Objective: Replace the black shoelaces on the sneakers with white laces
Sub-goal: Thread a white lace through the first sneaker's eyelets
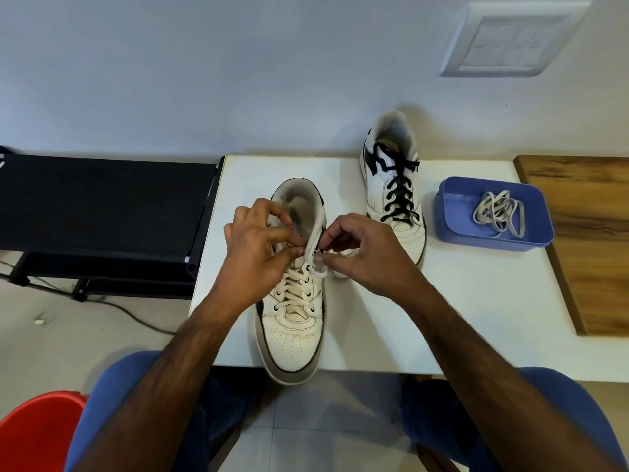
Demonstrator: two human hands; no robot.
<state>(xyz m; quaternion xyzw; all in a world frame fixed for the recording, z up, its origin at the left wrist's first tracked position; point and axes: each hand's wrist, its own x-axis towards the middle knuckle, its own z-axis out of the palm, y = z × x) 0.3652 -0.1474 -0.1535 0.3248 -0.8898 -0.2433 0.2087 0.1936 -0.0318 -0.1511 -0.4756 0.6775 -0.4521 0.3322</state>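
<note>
A white sneaker stands in front of me on the white table, its toe past the front edge, with a white lace crossed through its lower eyelets. My left hand pinches the lace at the upper left eyelets. My right hand pinches the lace end at the upper right eyelets. A second white sneaker with black laces stands farther back on the right. A blue tray on the right holds a loose white lace.
A wooden board lies at the table's right end. A black rack stands to the left of the table, with a cable on the floor under it. A red bucket sits at the bottom left beside my knee.
</note>
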